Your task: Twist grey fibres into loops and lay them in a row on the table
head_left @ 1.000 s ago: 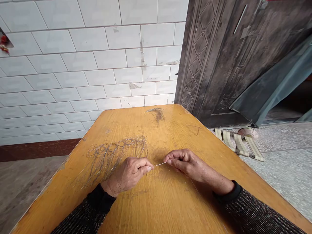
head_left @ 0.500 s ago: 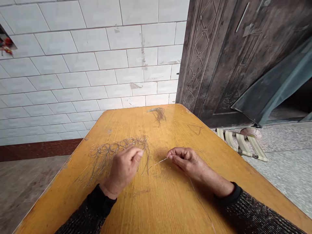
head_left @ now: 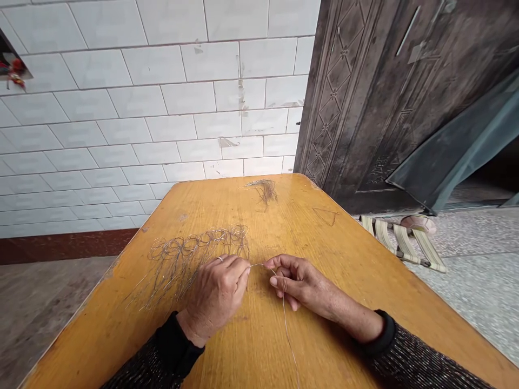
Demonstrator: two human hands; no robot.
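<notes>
A thin wire [head_left: 288, 340] runs between my two hands above the table and hangs down below the right one toward the front edge. My left hand [head_left: 221, 292] is closed, its thumb and forefinger pinching one end of the wire. Just to the right, my right hand [head_left: 302, 281] holds the same wire between thumb and fingers, with the other fingers loosely curled. Beyond and left of my left hand lies a row of coiled wire loops [head_left: 198, 241] with long loose tails; the hand covers part of them.
The wooden table [head_left: 259, 351] stands against a white tiled wall [head_left: 170, 97]. At its far end is a small bundle of fine wires [head_left: 265, 190]. A bent wire piece [head_left: 325, 216] lies near the right edge. A striped-strap seat or rack [head_left: 405, 243] is on the floor beside a dark door [head_left: 365, 108].
My left hand has moved right and now pinches the wire's end. My right hand's fingers have opened somewhat around the wire. The hanging length has swung left.
</notes>
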